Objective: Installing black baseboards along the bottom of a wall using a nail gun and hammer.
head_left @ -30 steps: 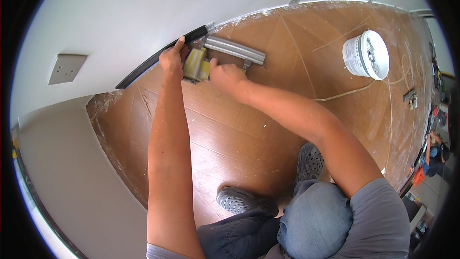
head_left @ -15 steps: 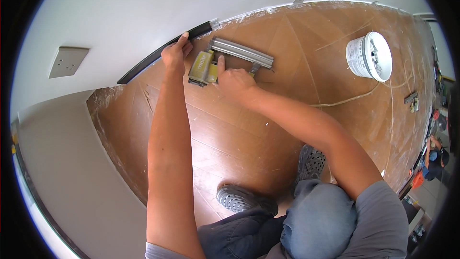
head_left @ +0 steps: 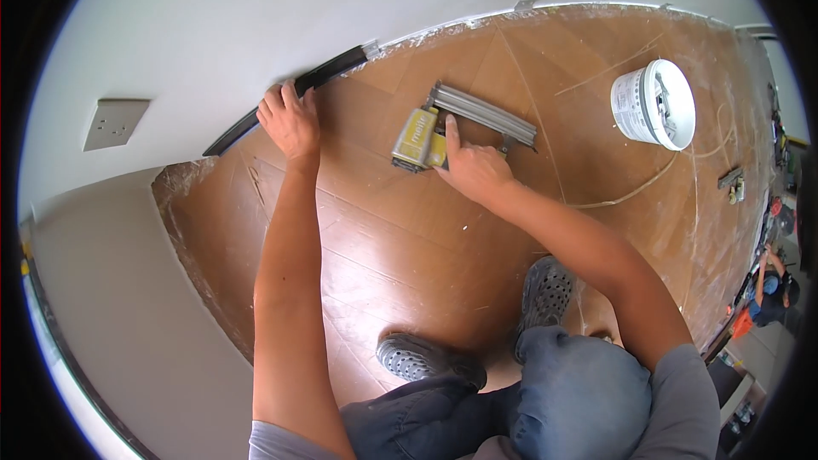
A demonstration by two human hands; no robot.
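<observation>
A black baseboard strip (head_left: 332, 68) stands along the foot of the white wall on the left. My left hand (head_left: 290, 122) is on it, fingers bent over its top edge; part of the strip is hidden behind the hand. In my right hand (head_left: 479, 169) is a yellow and silver nail gun (head_left: 417, 136), gripped by its handle with the index finger stretched along it. The tool is held over the floor, to the right of the strip and apart from it. Its long silver magazine points to the right.
A white bucket (head_left: 629, 106) with things inside stands at the right on the brown floor (head_left: 409, 230). A pale hose (head_left: 626, 198) curves near it. A wall socket (head_left: 117, 123) sits above the strip. Small tools (head_left: 733, 186) lie farther right; another person (head_left: 775, 290) is at the far right.
The nail gun in my right hand has moved right, away from the strip. My left hand has shifted left and down along the strip, its fingers now over the top edge.
</observation>
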